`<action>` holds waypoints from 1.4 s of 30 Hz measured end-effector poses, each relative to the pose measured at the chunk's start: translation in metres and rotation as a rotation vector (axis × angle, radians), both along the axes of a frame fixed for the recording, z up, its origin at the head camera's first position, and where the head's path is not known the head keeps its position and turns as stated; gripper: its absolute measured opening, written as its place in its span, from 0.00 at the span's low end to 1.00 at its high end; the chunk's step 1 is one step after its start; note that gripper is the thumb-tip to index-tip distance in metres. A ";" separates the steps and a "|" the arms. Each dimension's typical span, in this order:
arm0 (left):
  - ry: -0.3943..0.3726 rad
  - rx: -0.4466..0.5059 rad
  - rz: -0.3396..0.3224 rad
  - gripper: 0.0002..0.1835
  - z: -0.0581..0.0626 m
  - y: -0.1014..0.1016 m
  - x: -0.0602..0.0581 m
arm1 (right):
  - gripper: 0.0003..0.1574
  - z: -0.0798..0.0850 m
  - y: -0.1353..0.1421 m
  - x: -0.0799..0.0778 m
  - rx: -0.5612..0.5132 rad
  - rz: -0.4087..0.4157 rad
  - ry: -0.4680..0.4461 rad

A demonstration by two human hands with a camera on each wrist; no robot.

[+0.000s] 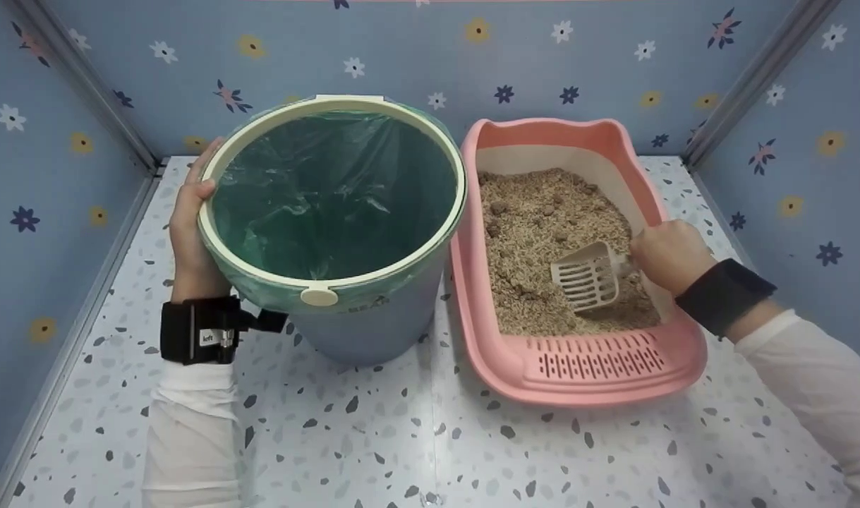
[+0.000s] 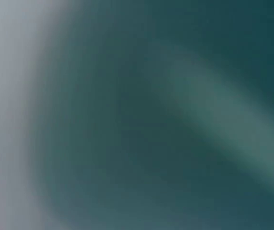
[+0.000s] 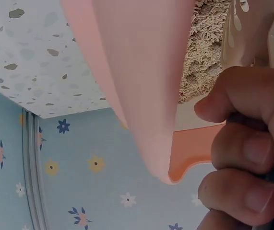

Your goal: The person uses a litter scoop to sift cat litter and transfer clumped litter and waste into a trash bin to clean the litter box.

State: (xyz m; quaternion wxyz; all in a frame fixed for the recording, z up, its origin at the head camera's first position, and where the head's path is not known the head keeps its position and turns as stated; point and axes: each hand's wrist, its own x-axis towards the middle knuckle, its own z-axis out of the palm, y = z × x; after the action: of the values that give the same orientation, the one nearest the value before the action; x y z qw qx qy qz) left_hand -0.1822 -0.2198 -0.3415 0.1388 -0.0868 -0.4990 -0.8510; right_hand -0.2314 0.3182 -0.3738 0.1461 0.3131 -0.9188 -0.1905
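We see a pale scoop (image 1: 589, 281), broad, stiff and cut with long parallel slots, low inside the pink plastic litter box (image 1: 599, 390); whether it touches the grainy, clumped tan litter (image 1: 532, 254) we cannot tell. We find the right hand (image 1: 669, 255) curled firmly round its handle, and the left hand (image 1: 192, 226) gripping the round, tapering bin (image 1: 377, 328), lined with a thin, wrinkled, shiny green bag (image 1: 310, 190).

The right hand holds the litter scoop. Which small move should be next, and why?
Perhaps the right hand should slide the slotted litter scoop under the dark clumps: no clump shows on the scoop's slotted face, while several lie exposed on the litter, farther back and to its left.
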 end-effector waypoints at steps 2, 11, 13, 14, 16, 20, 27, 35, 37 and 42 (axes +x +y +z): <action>0.002 -0.004 -0.006 0.28 0.000 0.000 0.000 | 0.21 -0.004 -0.004 -0.001 0.001 0.017 0.026; 0.008 0.020 -0.017 0.28 -0.001 0.000 0.003 | 0.21 -0.016 -0.022 -0.010 -0.087 0.038 -0.026; 0.010 0.026 -0.017 0.28 -0.001 0.001 0.002 | 0.22 -0.017 -0.025 -0.012 -0.086 0.035 -0.030; 0.010 0.026 -0.016 0.28 -0.001 0.001 0.002 | 0.22 -0.018 -0.027 -0.012 -0.085 0.033 -0.033; 0.009 0.030 -0.016 0.28 -0.001 0.001 0.002 | 0.22 -0.020 -0.031 -0.014 -0.078 0.028 -0.037; 0.009 0.027 -0.018 0.28 -0.001 0.001 0.002 | 0.17 -0.024 -0.037 -0.016 -0.072 0.024 -0.075; 0.002 0.014 -0.012 0.28 -0.001 0.000 0.002 | 0.10 -0.036 -0.048 -0.021 -0.036 -0.025 -0.135; 0.017 -0.041 0.006 0.29 -0.001 0.000 -0.003 | 0.13 -0.047 -0.055 -0.029 -0.046 -0.060 -0.153; 0.011 0.005 -0.004 0.28 -0.002 0.000 -0.002 | 0.12 -0.048 -0.056 -0.030 -0.061 -0.065 -0.172; 0.012 -0.011 0.008 0.29 -0.001 0.000 -0.003 | 0.05 -0.055 -0.059 -0.030 -0.118 -0.139 -0.275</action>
State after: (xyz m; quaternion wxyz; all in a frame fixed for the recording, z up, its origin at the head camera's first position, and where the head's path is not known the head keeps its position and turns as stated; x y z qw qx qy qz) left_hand -0.1855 -0.2199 -0.3423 0.1445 -0.0906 -0.5034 -0.8470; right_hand -0.2611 0.2588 -0.4291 0.0236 0.2626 -0.9593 -0.1012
